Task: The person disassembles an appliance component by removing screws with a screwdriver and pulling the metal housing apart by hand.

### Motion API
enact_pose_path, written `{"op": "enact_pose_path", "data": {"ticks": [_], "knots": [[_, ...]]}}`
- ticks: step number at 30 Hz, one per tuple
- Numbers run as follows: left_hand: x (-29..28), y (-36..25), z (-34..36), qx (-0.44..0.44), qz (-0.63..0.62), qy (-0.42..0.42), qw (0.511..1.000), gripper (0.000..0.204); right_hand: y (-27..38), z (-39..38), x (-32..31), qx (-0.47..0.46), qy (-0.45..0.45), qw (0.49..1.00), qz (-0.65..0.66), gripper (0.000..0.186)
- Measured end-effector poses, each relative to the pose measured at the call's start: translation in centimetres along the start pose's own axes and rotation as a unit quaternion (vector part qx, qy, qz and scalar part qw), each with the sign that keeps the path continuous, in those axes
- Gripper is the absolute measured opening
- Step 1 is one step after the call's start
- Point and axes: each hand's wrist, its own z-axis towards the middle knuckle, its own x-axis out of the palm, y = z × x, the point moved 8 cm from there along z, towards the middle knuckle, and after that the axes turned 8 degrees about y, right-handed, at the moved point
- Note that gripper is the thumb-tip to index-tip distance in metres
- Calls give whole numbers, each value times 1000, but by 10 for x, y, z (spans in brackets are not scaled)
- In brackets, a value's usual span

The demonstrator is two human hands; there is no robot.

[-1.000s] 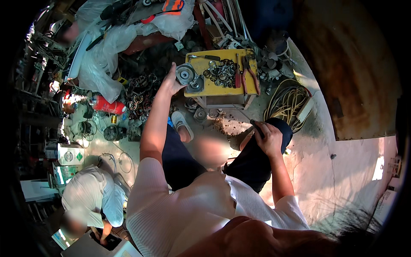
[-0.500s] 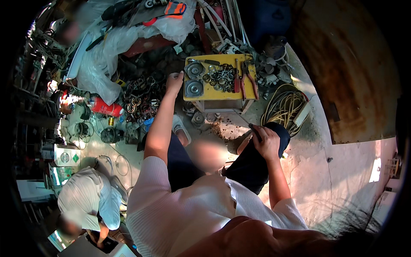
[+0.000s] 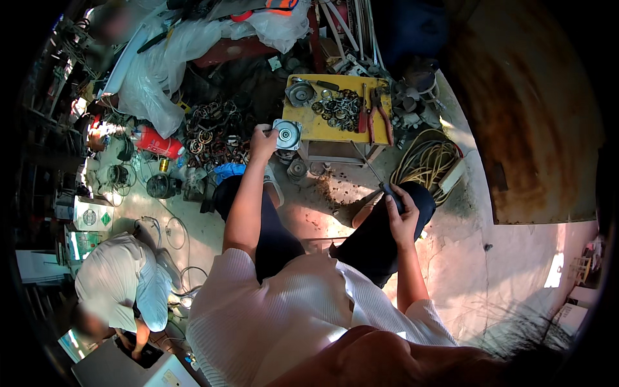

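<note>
My left hand [image 3: 263,143] grips a square metal cover plate with a round, ringed centre [image 3: 288,134], off the near left corner of a small yellow table [image 3: 316,131]. In my right hand [image 3: 403,213], above the right knee, is a long-shafted screwdriver with a dark handle [image 3: 393,196]. Its thin shaft points up and left toward the table's front. On the tabletop lie another round metal cover [image 3: 300,93], a heap of bearings and small metal rings [image 3: 338,109], a red-handled screwdriver [image 3: 362,120] and red-handled pliers [image 3: 383,122].
Coiled yellowish hose [image 3: 416,164] lies right of the table. Motor parts and copper coils [image 3: 216,132] pile up on the left beside a red cylinder [image 3: 159,142]. Another person [image 3: 119,277] bends over a grey box at lower left. A rusty metal sheet [image 3: 535,122] stands at right.
My left hand has lifted one metal cover off the table's left side and brought it nearer to me. The screwdriver stays in my right hand, whose fingers have shifted on the handle.
</note>
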Motion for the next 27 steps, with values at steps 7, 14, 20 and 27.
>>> {"op": "enact_pose_path", "data": {"ticks": [7,14,20,27], "knots": [[44,23,-76,-199,-594,204,752,49,15,-28,71,188,148,921,307,42],[74,-38,-122,-137,-794,367,465,67,61,-15,66,103,199,950,220,47],[71,-78,-143,-115,-807,403,415,73,84,-21,51,79,196,958,196,46],[65,-99,-158,-90,-783,413,455,75,97,-37,53,119,225,940,226,46]]}}
